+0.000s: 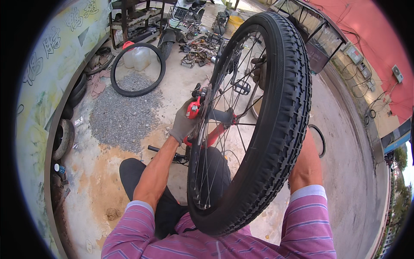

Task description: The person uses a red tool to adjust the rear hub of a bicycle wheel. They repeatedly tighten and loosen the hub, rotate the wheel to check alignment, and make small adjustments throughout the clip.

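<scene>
A bicycle wheel [282, 116] with a black knobbly tyre and thin spokes stands upright, large and close in front of me. My left hand [183, 120], in a grey glove, is closed round a red and black bicycle part [193, 108] at the wheel's left side, near the hub. My right hand [259, 72], in a dark glove, shows through the spokes, with its curled fingers at the rim's far right. The tyre hides most of that hand and its wrist. Behind the wheel are a red frame tube [215, 134] and a black pedal [242, 88].
A loose tyre [113, 77] leans by a clear plastic jug [141, 58], next to a gravel patch [123, 114]. Scattered metal parts [200, 52] lie further back. Old tyres [64, 137] line the left wall. A cart [319, 54] stands at the far right.
</scene>
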A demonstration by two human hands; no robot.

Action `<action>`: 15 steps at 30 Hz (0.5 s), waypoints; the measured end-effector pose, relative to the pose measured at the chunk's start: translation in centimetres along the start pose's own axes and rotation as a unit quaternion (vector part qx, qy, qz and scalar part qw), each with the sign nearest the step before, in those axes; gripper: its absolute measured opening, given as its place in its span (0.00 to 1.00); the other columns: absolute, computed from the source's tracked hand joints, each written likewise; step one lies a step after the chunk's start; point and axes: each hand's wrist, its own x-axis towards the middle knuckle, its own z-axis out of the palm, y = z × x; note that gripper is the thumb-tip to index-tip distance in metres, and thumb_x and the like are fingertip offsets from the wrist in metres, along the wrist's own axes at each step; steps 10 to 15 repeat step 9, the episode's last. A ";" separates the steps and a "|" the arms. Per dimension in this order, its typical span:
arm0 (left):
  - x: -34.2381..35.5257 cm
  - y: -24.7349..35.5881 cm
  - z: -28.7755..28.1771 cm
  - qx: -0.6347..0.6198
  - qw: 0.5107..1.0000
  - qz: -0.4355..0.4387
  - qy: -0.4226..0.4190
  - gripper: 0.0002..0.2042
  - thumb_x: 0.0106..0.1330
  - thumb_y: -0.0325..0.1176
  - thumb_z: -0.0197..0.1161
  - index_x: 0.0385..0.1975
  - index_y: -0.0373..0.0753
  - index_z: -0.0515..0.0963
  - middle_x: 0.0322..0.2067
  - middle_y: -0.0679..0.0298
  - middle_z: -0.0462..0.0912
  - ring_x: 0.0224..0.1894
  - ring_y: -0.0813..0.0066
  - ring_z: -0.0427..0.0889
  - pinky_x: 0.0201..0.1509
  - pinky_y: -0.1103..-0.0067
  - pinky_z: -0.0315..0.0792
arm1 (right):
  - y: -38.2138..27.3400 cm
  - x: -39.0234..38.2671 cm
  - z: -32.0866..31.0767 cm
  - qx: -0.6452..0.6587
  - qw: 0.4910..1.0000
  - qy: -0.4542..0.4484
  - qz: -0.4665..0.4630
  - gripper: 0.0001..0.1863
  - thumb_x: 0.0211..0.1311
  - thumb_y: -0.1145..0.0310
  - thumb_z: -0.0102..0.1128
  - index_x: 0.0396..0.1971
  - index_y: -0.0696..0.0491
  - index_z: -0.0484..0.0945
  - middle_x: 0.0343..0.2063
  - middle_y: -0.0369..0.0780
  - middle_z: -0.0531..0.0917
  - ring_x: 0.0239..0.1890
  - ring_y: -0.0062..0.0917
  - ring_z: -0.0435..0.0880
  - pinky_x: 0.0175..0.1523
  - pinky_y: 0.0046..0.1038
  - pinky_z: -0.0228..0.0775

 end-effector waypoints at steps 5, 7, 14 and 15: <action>0.8 0.2 -0.5 -0.025 0.997 -0.066 -0.006 0.28 0.63 0.24 0.71 0.64 0.33 0.72 0.49 0.58 0.86 0.49 0.73 0.84 0.55 0.77 0.79 | 4.2 2.5 3.2 -0.226 0.969 0.101 0.015 0.22 0.65 0.54 0.59 0.43 0.60 0.82 0.40 0.54 0.88 0.45 0.45 0.88 0.47 0.40 0.78; 0.7 -0.1 -0.6 0.026 0.996 -0.090 0.002 0.28 0.64 0.25 0.71 0.64 0.33 0.72 0.50 0.57 0.85 0.51 0.72 0.84 0.56 0.76 0.78 | 4.9 2.7 3.0 -0.180 0.979 0.092 0.015 0.24 0.64 0.53 0.61 0.42 0.62 0.81 0.40 0.55 0.88 0.46 0.44 0.89 0.48 0.40 0.78; 0.3 -0.8 -0.7 0.022 0.999 -0.048 -0.010 0.28 0.64 0.26 0.71 0.65 0.34 0.72 0.51 0.55 0.85 0.52 0.70 0.84 0.58 0.76 0.78 | 6.2 2.1 3.8 -0.146 0.987 0.066 0.008 0.24 0.64 0.52 0.61 0.43 0.62 0.81 0.41 0.55 0.88 0.46 0.44 0.89 0.49 0.40 0.78; 0.3 -0.8 -0.7 0.022 0.999 -0.048 -0.010 0.28 0.64 0.26 0.71 0.65 0.34 0.72 0.51 0.55 0.85 0.52 0.70 0.84 0.58 0.76 0.78 | 6.2 2.1 3.8 -0.146 0.987 0.066 0.008 0.24 0.64 0.52 0.61 0.43 0.62 0.81 0.41 0.55 0.88 0.46 0.44 0.89 0.49 0.40 0.78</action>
